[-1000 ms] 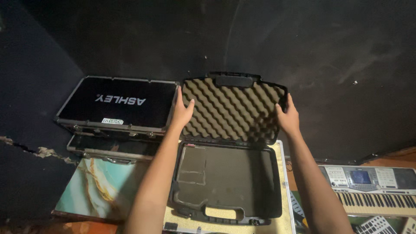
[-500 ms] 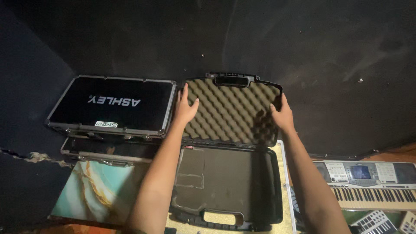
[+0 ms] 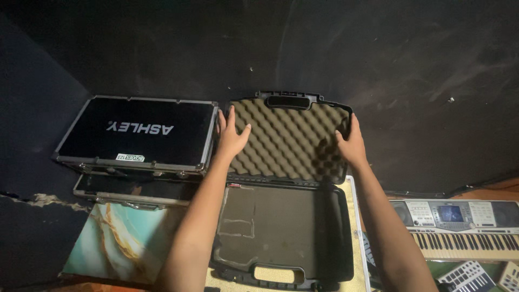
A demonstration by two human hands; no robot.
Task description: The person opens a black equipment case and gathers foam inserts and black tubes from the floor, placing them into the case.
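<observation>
Left hand (image 3: 231, 138), right hand (image 3: 351, 146) spread flat on foam-lined lid (image 3: 289, 141) of open black case (image 3: 281, 238), gripping nothing; metal-edged case (image 3: 135, 132) just left.

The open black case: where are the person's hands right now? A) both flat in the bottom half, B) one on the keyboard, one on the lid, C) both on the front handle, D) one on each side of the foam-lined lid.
D: the left hand and right hand rest on opposite sides of the raised lid with its egg-crate foam, and the bottom half lies untouched.
</observation>
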